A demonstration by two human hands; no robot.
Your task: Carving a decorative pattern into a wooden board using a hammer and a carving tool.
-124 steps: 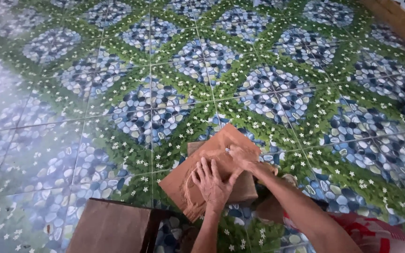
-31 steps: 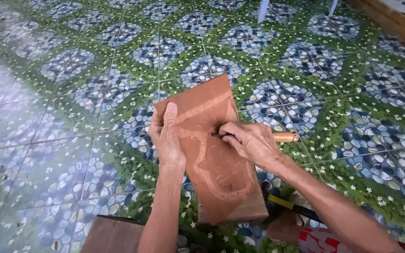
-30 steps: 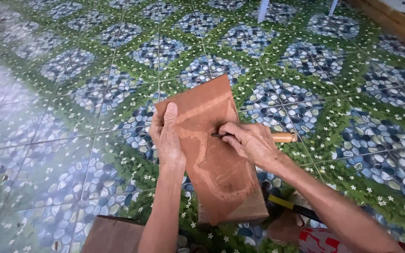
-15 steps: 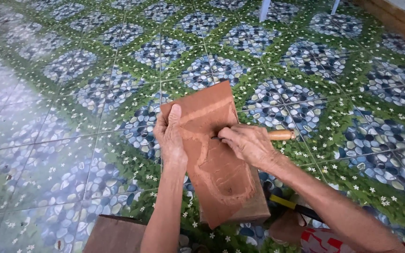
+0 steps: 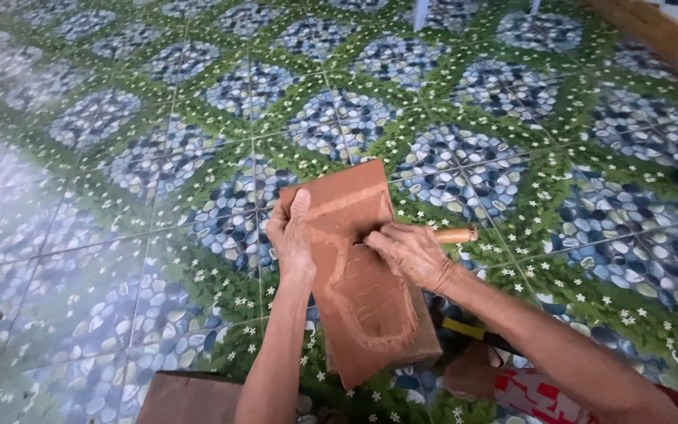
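red and white printed package (image 5: 539,392), bottom right, beside right forearm

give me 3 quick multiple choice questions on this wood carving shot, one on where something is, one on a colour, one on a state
1. Where does the left hand rest?
A. on the left edge of the wooden board
B. flat on the floor
C. on the tool handle

2. What colour is the tool's handle?
A. bright blue
B. pale wood
C. black

3. What state is the board's surface in?
A. smooth and untouched
B. painted white
C. partly carved, with a hollowed shape

Answers:
1. A, its fingers curl over the board's left edge.
2. B, the handle sticking out past the right hand is light tan.
3. C, a sunken outline runs down the board's lower half.
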